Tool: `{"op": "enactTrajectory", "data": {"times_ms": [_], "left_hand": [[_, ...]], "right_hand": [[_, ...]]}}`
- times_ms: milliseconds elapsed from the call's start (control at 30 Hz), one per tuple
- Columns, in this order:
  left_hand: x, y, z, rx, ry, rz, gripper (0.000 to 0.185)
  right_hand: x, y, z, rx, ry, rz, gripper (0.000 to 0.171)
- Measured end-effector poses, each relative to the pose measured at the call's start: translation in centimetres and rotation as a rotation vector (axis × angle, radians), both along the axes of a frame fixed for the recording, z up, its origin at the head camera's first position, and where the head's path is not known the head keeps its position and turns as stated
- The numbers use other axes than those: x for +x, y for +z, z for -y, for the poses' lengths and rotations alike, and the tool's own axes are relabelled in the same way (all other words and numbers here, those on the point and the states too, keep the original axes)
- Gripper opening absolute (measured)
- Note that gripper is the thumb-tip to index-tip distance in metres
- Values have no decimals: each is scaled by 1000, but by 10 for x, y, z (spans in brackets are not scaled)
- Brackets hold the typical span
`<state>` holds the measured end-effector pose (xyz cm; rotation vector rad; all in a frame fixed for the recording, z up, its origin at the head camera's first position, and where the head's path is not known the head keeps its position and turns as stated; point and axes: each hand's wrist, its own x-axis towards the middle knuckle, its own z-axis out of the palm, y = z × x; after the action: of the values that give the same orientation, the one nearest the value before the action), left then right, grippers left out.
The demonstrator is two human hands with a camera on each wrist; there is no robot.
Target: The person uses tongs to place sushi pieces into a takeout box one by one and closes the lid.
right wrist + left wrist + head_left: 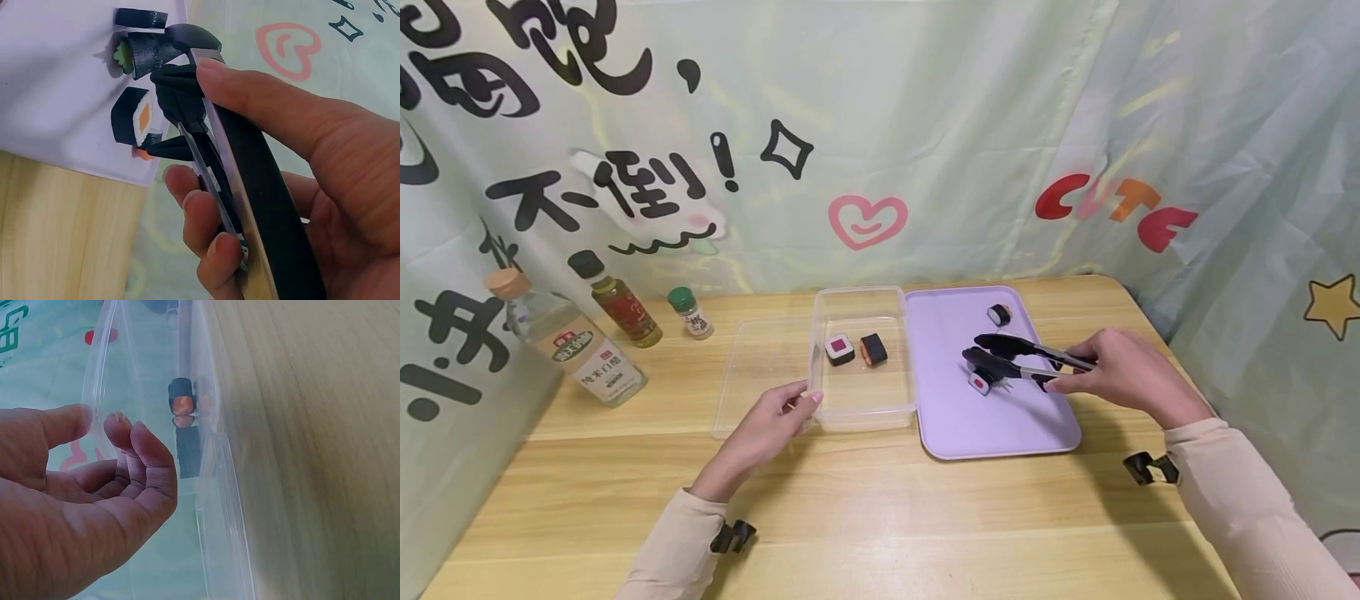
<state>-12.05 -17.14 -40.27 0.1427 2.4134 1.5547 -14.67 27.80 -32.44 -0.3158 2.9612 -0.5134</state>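
The fingers (1060, 382) of the right hand (1123, 371) are curled round the handles of black tongs (1022, 360), whose tips sit over a sushi roll (981, 383) on the purple tray (1000, 425), towards the counter's right edge. A second sushi roll (998, 314) lies at the tray's far side. The left hand (767, 421) rests with relaxed fingers against the near left corner of the clear container (865, 412), which holds two sushi pieces (840, 348). Its lid (752, 375) lies just beside it. Three bottles (568, 337) stand near the counter's far left corner.

From the left wrist, the fingers (147, 462) are loosely bent, touching the container wall (215, 487) without gripping it; a roll (182, 403) shows through the plastic.

From the right wrist, thumb and fingers (194, 219) squeeze the tongs (250, 187), tips nearly closed beside a roll (132, 115) on the tray (56, 94).
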Motion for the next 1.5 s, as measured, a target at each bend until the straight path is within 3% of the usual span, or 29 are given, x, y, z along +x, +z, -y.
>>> {"op": "enactTrajectory", "data": {"times_ms": [333, 633, 933, 1200, 1333, 1500], "left_hand": [[0, 0, 0, 0, -4, 0, 46], [0, -1, 1, 0, -12, -4, 45], [0, -1, 1, 3, -10, 0, 45], [0, 0, 2, 1, -18, -3, 43], [0, 0, 2, 1, -22, -8, 43], [0, 0, 2, 2, -24, -11, 41]], "right_hand": [[-4, -5, -1, -16, -13, 49, 42], [-3, -3, -1, -12, -18, 48, 29], [-5, 0, 0, -28, -19, 26, 31], [-12, 12, 1, -20, -10, 5, 47], [-16, 21, 4, -22, -6, 5, 37], [-21, 31, 11, -15, -7, -3, 40]]}}
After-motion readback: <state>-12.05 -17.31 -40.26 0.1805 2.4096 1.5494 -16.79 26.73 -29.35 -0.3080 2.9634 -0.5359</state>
